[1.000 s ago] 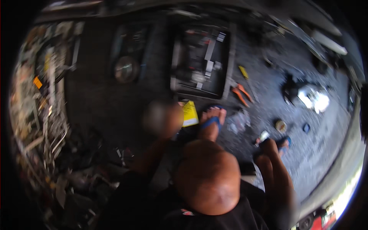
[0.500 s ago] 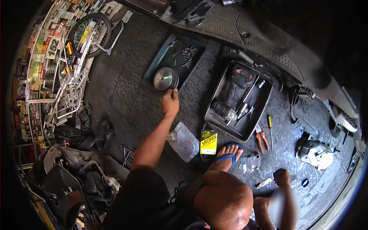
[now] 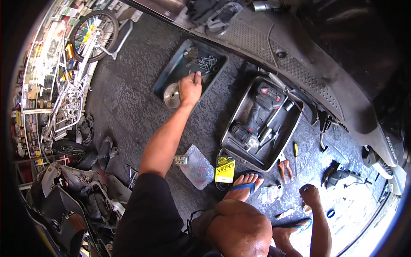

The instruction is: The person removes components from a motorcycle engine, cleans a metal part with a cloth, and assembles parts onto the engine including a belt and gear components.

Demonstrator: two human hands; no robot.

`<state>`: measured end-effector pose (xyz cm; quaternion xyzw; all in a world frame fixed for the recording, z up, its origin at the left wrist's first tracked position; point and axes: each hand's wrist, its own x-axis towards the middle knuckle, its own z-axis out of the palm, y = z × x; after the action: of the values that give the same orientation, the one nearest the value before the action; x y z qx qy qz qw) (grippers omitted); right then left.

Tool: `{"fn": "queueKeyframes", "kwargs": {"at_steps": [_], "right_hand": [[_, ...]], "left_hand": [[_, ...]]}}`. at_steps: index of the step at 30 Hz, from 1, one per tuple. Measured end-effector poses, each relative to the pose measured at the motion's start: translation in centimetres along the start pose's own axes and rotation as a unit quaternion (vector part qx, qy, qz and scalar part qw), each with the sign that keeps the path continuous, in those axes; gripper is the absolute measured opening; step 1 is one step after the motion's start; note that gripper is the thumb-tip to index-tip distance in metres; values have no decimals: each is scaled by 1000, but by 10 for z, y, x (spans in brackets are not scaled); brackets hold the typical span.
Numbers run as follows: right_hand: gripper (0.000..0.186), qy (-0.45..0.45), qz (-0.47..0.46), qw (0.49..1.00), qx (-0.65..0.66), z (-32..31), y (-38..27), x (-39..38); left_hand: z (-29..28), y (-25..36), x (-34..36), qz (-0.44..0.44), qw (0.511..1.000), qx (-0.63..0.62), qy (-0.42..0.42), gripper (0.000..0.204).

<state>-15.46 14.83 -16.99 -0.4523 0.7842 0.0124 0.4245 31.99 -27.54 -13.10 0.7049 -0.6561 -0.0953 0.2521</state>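
Note:
My left hand (image 3: 190,89) is over a dark grey tray (image 3: 162,77), fingers curled down and thumb near them; whatever is between them is hidden. Beside it, a round silvery metal disc (image 3: 171,96) rests in the tray's near left corner, partly covered by the hand. Several bolts (image 3: 208,63) and a small dark metal part (image 3: 191,52) lie at the tray's far end. My right hand (image 3: 310,195) is closed in a loose fist low on the right, above the floor near my sandalled foot (image 3: 295,228). Its fingers face away, so what it holds, if anything, does not show.
A second tray (image 3: 233,147) holds a power drill (image 3: 267,97) and sockets. Close to it lie pliers (image 3: 285,168), a screwdriver (image 3: 296,156), a yellow packet (image 3: 224,172) and bubble wrap (image 3: 198,169). A scooter (image 3: 299,60) borders the far right; parts (image 3: 77,205) crowd the left.
My left hand has moved from the tray's near edge to over its inside. The disc it gripped now rests in the tray's corner. The whole view has shifted slightly.

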Motion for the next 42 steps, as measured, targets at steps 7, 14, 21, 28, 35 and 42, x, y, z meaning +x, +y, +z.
{"fn": "queueKeyframes", "kwargs": {"at_steps": [7, 14, 21, 28, 35, 42], "right_hand": [[13, -65, -56, 994, -75, -34, -30, 10], [14, -90, -72, 993, 16, -9, -53, -2], [17, -142, -149, 978, 33, 5, -99, -8], [19, -110, -260, 959, 14, 9, -114, -1], [21, -40, -230, 972, -1, 11, -133, -46], [25, -86, -156, 984, 19, 46, -105, -98]], "left_hand": [[3, -8, -35, -20, 993, -101, -66, 36], [-12, -28, -232, -29, 983, -69, -168, 22], [-39, -63, -348, -356, 915, 179, -55, 98], [-12, -85, -321, -602, 777, 148, -109, 142], [-21, -105, -308, -509, 846, 155, -40, 134], [-43, -184, -288, -260, 952, 159, -16, 89]]}}
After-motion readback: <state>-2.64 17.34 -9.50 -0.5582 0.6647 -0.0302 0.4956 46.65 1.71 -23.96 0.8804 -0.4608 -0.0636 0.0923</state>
